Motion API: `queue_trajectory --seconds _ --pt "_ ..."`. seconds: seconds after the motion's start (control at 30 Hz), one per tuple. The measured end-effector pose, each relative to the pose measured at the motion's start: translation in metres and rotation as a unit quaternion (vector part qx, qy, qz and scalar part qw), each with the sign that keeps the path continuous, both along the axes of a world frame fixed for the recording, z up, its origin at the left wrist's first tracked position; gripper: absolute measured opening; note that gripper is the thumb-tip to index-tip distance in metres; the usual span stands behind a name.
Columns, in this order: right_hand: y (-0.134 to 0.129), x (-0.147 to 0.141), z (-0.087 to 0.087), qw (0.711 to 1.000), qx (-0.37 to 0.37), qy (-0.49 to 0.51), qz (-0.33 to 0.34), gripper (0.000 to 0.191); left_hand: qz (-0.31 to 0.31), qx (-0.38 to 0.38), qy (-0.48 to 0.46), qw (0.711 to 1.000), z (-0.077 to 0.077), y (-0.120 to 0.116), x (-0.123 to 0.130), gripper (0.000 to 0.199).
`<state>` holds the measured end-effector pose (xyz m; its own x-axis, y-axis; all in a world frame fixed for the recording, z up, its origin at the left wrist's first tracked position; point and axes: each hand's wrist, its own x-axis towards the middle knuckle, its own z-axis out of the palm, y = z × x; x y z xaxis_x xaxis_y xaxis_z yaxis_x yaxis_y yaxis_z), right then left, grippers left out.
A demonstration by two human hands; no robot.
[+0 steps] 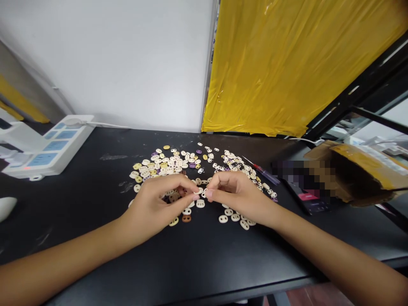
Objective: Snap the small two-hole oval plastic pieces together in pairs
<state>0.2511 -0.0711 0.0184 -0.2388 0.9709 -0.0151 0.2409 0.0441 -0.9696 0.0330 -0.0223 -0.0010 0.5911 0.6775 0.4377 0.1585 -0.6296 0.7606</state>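
Fingertips of my left hand (165, 197) pinch a small cream oval two-holed piece (197, 191). Close against it, my right hand (234, 191) pinches a smaller cream piece (204, 193) between thumb and fingers. Whether the two pieces touch or are joined is too small to tell. Just below the fingertips lies another cream two-holed piece (200, 203). Behind my hands spreads a pile of cream, yellow and purple two-holed pieces (172, 162), partly hidden by my left hand. Smaller pieces (234, 161) are heaped behind my right hand.
The black table (204, 259) carries a white power strip (54, 146) at left. At right are a red-and-clear screwdriver (259, 169), a dark phone-like slab (298, 197) and an open cardboard box (360, 174). A white panel (127, 63) and yellow sheeting (270, 63) stand behind.
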Motion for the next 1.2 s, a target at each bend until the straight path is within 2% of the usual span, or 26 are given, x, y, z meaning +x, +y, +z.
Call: queue_trajectory --seconds 0.37,0.57,0.73,0.87,1.03,1.2 --pt "-0.003 -0.001 0.000 1.000 -0.018 -0.010 0.013 0.025 -0.005 0.025 -0.017 1.000 0.001 -0.002 0.002 0.003" --pt "-0.003 -0.001 -0.002 1.000 -0.022 -0.005 0.016 0.011 -0.004 0.034 -0.007 0.999 0.001 -0.002 0.003 0.002" --pt "-0.005 -0.003 -0.002 0.999 -0.009 -0.012 0.036 0.009 -0.030 0.014 -0.018 0.999 0.002 -0.003 0.002 0.004" --pt "-0.007 -0.005 -0.003 0.998 0.048 -0.042 0.024 0.010 -0.031 0.008 -0.016 0.999 0.004 -0.004 0.003 0.004" --pt "-0.010 -0.005 -0.005 0.981 0.176 -0.085 -0.009 0.007 -0.017 -0.011 -0.005 1.000 0.003 -0.004 0.004 0.006" --pt "-0.012 -0.003 -0.004 0.955 0.260 -0.139 -0.030 0.009 -0.017 0.032 0.017 0.999 0.000 -0.003 0.004 0.011"
